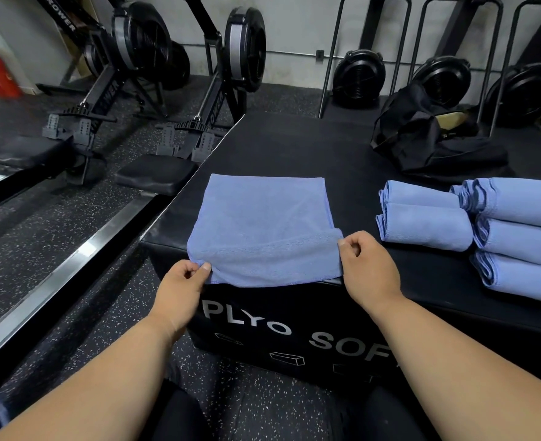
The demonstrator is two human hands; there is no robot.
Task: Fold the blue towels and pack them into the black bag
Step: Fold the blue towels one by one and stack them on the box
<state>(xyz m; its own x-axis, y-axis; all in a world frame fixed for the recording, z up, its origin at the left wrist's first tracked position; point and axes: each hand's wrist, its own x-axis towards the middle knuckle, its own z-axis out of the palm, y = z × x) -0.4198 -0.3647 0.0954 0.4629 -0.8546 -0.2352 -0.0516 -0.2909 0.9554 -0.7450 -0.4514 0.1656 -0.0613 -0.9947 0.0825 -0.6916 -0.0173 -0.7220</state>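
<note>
The near edge of a blue towel [262, 224] is pinched at both ends: the left hand [181, 284] grasps the near left corner between thumb and curled fingers, and the right hand [366, 265] grasps the near right corner in the same kind of grip. The edge is lifted slightly and doubled over, so a fold away from the body appears to be in preparation; both corners are probably held so that the edge stays straight and can be matched to the far edge. The rest of the towel is spread flat on the black box [294, 148], with its near part hanging just over the front edge.

To the right, on the same top surface, folded blue towels [428, 218] are laid side by side, with more folded towels [523, 237] just beside them at the frame's edge, seemingly kept within reach for packing. The black bag [421, 138] is set further back on the right, slumped and apparently open, well apart from the towel in hand.

On the box front, "PLYO SOF" can be read before the lettering is cut off by the right forearm. On the rowing machines [129, 74] to the left, "ROWER" is printed.
</note>
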